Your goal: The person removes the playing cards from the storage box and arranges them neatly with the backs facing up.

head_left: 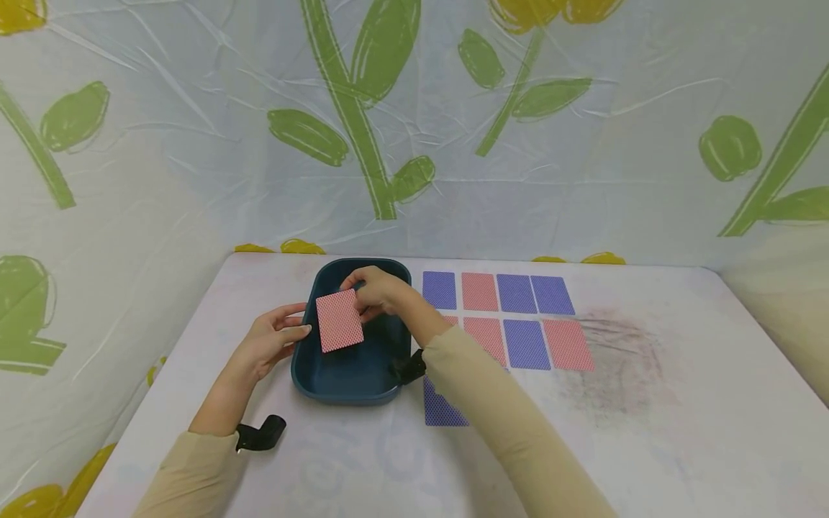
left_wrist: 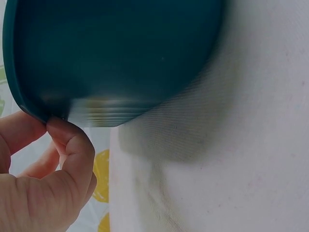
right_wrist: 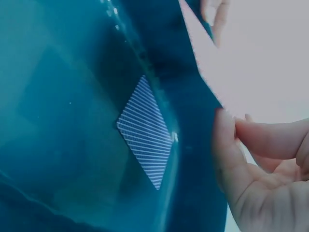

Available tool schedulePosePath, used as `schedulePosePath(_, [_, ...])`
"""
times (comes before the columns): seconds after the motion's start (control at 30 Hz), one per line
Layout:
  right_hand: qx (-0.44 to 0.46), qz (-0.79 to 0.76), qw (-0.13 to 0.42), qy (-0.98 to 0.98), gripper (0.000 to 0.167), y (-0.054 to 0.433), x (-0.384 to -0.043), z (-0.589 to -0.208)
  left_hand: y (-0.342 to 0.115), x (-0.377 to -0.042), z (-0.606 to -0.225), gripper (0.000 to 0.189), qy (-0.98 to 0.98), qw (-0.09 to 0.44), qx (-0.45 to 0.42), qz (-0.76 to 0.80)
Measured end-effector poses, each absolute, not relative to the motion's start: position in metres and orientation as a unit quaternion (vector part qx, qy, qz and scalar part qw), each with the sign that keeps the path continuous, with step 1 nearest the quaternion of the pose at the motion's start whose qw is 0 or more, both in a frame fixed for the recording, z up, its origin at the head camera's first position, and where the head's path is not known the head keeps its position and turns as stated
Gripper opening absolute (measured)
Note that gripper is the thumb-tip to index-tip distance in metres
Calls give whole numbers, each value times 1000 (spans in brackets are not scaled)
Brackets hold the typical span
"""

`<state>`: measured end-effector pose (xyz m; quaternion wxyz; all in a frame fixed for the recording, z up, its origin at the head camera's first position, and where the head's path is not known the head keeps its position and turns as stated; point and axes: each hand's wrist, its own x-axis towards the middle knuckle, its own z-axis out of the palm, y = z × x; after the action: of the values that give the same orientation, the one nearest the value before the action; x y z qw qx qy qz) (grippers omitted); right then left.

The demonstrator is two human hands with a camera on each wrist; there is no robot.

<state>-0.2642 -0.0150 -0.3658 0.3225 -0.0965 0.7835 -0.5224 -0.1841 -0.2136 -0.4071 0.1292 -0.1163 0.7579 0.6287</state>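
A red-backed playing card (head_left: 340, 321) is pinched at its edge by my right hand (head_left: 381, 291), above a dark teal plastic bin (head_left: 350, 374). In the right wrist view the thumb and fingers grip the card's corner, and its bright face (right_wrist: 251, 63) is washed out. My left hand (head_left: 275, 338) is at the bin's left side. The left wrist view shows its thumb and fingers (left_wrist: 72, 135) pinching the rim. Inside the bin, against the wall, the right wrist view shows a blue-and-white patterned card (right_wrist: 145, 135), not visible in the head view.
Right of the bin, face-down cards lie in rows, some blue (head_left: 517, 293), some red (head_left: 568, 344). The right forearm covers part of them, including a lower blue card (head_left: 440, 409). Dark smudges (head_left: 615, 360) mark the white table. A flower-printed sheet (head_left: 453, 187) hangs behind.
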Motion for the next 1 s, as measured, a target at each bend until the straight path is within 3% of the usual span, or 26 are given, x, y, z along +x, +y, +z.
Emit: schedulePosePath(1.0, [-121,-577,267,762,38,75,-250,-338,-215,-183,-406,56,745,125,-98,648])
